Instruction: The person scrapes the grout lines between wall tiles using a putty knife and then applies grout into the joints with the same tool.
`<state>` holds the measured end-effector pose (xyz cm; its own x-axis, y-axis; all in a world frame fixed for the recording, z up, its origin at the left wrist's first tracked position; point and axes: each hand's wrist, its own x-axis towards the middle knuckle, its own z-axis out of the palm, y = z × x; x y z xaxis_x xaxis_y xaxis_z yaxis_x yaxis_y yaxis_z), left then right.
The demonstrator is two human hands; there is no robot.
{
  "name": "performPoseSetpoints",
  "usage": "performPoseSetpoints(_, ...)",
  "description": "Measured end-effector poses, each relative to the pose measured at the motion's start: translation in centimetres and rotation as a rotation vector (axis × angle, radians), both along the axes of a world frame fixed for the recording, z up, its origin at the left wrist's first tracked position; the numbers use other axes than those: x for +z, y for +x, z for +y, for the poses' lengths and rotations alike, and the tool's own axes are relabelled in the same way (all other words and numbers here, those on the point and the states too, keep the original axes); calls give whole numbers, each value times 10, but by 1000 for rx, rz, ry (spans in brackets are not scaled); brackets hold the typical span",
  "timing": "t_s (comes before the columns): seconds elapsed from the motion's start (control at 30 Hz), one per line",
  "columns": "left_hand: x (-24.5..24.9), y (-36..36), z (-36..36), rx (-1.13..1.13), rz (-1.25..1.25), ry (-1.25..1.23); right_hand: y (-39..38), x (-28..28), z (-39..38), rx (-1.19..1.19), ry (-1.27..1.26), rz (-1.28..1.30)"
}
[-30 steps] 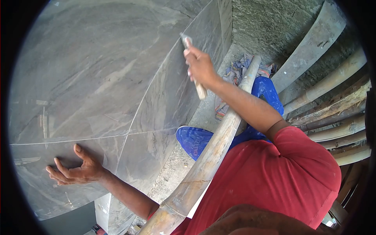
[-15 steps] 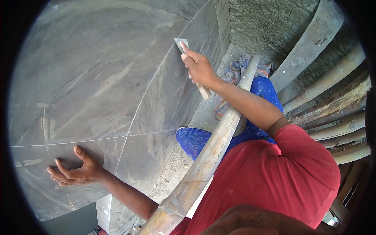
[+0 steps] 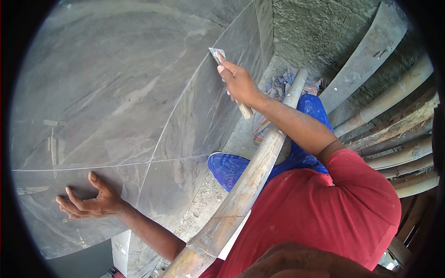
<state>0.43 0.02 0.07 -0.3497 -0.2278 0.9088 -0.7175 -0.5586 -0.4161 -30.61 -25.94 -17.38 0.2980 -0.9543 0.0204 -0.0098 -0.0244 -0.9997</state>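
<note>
Now, right hand (image 3: pixel 237 81): fist closed round the wooden handle of the scraper (image 3: pixel 216 53), its metal blade pressed to the upper part of the slanting joint (image 3: pixel 185 97) in the grey tiled wall (image 3: pixel 116 92).
Left hand (image 3: pixel 90 204): fingers spread, holding nothing, propped on the lower tile just beneath the cross joint.
Hands: well apart, right high, left low.
Step, as I judge it: working the blade along the joint.
Next move calls for: a flat blade kept on the line, with a steady brace from the left.
Around: bamboo pole (image 3: pixel 250 180) across my lap, blue trouser knee (image 3: pixel 227 167) beside it, rags (image 3: pixel 278 85) beyond.
</note>
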Motion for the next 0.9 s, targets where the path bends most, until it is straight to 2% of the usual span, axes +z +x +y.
performPoseSetpoints(0.1,-1,-3,3,-6,6,7,-4,-2,-28,-145,82,-120)
performPoseSetpoints(0.27,-2,1,1,-24,11,-11,-2,7,-17,-34,8,-63)
performPoseSetpoints(0.37,-3,-2,2,22,31,-19,-9,11,-51,-180,165,-228)
performPoseSetpoints(0.47,-1,-4,2,73,8,-7,-9,4,-59,-235,164,-236)
performPoseSetpoints(0.53,-1,-1,1,36,4,-10,-3,-3,-29,-201,150,-216)
performPoseSetpoints(0.6,-2,1,2,8,4,-5,3,-7,6,39,46,-54)
performPoseSetpoints(0.67,-1,1,2,-5,-3,-4,1,-5,-4,46,108,-70)
performPoseSetpoints(0.73,-2,-6,3,39,5,-1,0,3,-29,-177,105,-199)
performPoseSetpoints(0.77,-2,-8,2,71,10,-14,0,6,-34,-194,109,-218)
performPoseSetpoints(0.9,-2,-1,0,25,19,-6,13,-1,13,-6,156,-129)
